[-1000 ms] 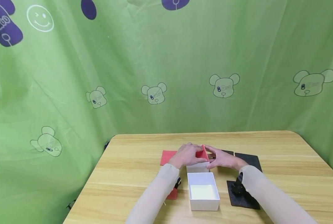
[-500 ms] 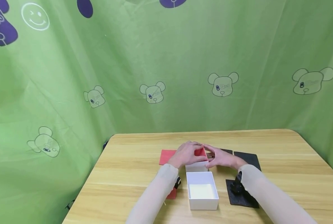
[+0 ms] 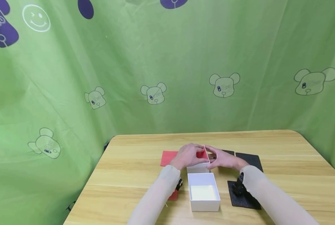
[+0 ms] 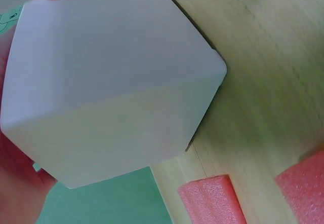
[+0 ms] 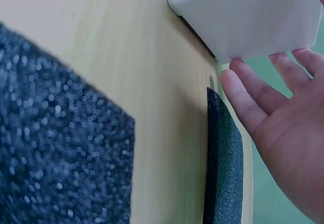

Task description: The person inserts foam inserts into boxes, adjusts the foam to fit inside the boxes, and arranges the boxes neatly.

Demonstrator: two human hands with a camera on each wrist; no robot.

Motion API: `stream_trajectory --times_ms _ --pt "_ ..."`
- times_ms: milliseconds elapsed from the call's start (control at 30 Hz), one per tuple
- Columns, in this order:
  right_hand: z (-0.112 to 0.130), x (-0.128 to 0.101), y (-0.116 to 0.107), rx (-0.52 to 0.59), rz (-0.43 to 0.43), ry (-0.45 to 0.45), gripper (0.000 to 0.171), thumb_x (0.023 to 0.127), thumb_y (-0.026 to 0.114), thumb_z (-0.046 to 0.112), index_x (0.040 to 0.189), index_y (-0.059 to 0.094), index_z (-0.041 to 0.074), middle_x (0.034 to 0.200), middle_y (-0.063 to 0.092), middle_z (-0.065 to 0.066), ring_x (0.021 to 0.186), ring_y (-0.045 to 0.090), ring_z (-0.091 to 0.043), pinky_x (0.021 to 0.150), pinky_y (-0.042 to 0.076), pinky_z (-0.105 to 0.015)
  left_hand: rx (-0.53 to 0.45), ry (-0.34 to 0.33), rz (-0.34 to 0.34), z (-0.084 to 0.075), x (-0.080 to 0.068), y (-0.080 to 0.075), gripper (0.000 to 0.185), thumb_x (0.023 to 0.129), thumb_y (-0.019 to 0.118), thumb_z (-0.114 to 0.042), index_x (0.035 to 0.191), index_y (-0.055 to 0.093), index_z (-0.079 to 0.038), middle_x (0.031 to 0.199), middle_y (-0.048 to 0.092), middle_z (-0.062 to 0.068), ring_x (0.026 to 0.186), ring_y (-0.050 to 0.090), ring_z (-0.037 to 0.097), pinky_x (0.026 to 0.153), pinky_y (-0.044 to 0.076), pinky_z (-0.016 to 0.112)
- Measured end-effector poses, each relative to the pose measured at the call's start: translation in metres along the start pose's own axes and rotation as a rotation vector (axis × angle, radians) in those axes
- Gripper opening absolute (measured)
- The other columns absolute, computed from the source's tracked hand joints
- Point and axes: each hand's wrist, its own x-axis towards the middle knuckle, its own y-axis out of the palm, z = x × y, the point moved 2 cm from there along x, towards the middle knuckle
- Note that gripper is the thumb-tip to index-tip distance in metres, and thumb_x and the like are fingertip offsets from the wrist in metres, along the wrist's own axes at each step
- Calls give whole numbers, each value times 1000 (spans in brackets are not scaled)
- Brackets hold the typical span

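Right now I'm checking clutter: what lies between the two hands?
In the head view, a white box with a red insert, between left hand and right hand.

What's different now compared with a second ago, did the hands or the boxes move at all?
Nothing has visibly changed. The left hand and right hand still rest on either side of the far white box with the red foam in it; the near white box stays put.

Hidden and cut-off parts around the far white box

Both hands, left hand [image 3: 187, 155] and right hand [image 3: 223, 158], cover most of the far white box [image 3: 198, 167], so its red lining [image 3: 201, 154] shows only as a sliver. The left arm hides part of the red foam piece [image 3: 173, 195]. The left wrist view crops the box; fingers blur.
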Motion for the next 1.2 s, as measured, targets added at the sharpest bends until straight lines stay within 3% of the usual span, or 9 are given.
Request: stream_trajectory --times_ms 167,333,700,967,1100,1200 --pt "1 -1 -1 -11 -2 -2 102 77 78 10 152 8 7 149 21 -29 129 34 -45 93 49 -38 4 9 8 1 1 -1 51 84 60 -58 124 64 -27 126 59 -11 97 59 7 82 46 19" --pt "0 -1 -1 -8 -5 0 103 77 78 10 152 8 7 148 21 -29 130 33 -45 93 48 -38 -3 16 32 3 2 0 49 84 63 -54 126 63 -29 110 65 -12 74 48 4 70 41 16" --pt "-2 0 -2 -16 -4 -9 103 77 78 11 152 8 6 148 21 -29 129 34 -45 95 47 -38 -66 38 34 8 1 3 52 83 68 -48 129 60 -26 130 55 -13 88 53 1 79 43 15" --pt "-1 0 -2 -14 -10 -6 104 77 78 12 152 7 5 149 21 -29 129 34 -45 95 47 -39 -76 48 67 9 2 1 45 83 67 -48 122 66 -25 113 63 -16 77 50 1 72 41 14" --pt "-2 0 -2 -23 -10 0 104 77 79 14 152 7 6 149 22 -28 129 36 -44 95 47 -38 -115 47 84 17 -4 -4 42 84 67 -47 118 68 -23 116 63 -13 92 56 1 80 44 15" --pt "-2 1 -2 -25 -13 7 104 77 79 15 152 7 6 149 21 -27 128 37 -44 96 47 -39 -135 9 87 27 -13 -13 45 83 69 -46 120 67 -22 120 62 -12 107 56 4 89 45 19"
